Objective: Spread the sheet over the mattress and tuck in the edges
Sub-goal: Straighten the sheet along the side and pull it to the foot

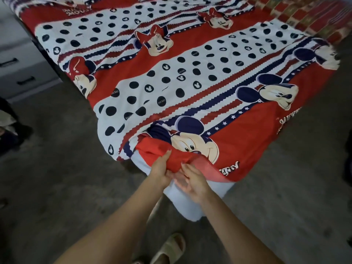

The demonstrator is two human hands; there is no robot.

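The patterned sheet (190, 77) lay spread over the mattress (192, 201), draping over the left and right edges, while the near corner of the mattress stood bare and pale, with open grey floor (57, 178) on both sides and a drawer unit (21, 60) close by the far left edge. At that corner the left hand (162, 169) clutched a bunched red fold of the sheet. The right hand (194, 181) lay just beside it, fingers loosely spread and touching the cloth's underside, gripping nothing.

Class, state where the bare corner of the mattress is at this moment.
In the head view, the mattress corner sits low and centre, uncovered beneath the sheet's lifted red edge, under the left hand and right hand.
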